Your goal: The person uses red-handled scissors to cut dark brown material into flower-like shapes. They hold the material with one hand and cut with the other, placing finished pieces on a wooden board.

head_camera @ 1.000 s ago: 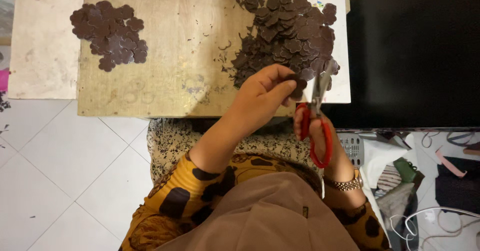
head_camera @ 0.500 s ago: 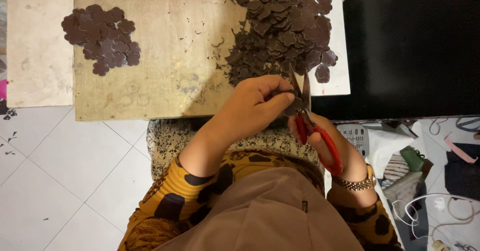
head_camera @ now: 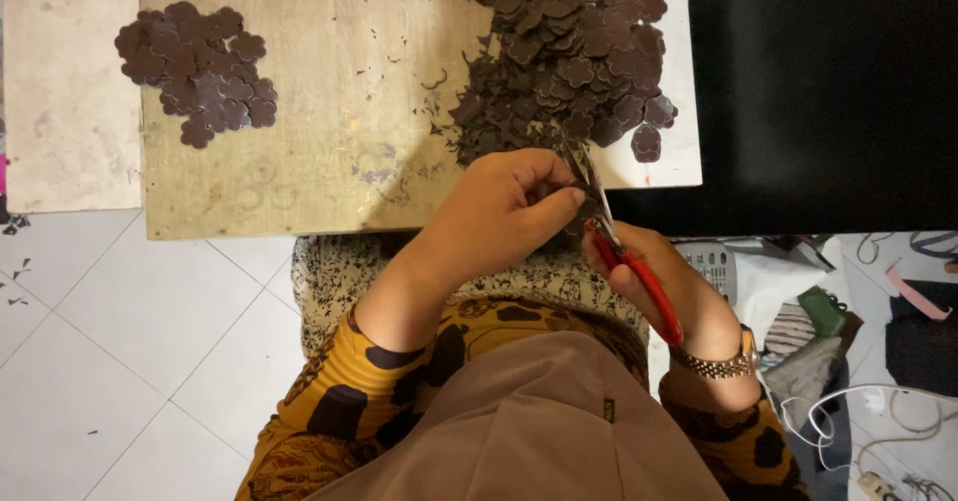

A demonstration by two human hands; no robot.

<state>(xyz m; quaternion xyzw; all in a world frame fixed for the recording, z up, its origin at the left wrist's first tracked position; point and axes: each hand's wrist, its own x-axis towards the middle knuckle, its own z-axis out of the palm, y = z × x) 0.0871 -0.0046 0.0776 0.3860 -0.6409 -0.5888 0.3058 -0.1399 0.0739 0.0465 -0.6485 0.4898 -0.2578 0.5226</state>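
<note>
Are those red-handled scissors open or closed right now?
Nearly closed: the scissors show their blades as one thin line beside the left hand.

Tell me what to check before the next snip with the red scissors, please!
1. Right hand has a firm hold on the red-handled scissors: ok.
2. Left hand pinches the small dark piece at the blades: cannot tell, the fingers hide it.
3. Left fingertips are clear of the blades: cannot tell, they sit very close.
4. Pile of uncut dark flower shapes lies within reach on the wooden board: ok.
5. Finished pile lies apart on the board's left: ok.
6. Board edge near the hands is free of scraps: not ok, dark trimmings are scattered there.
</note>
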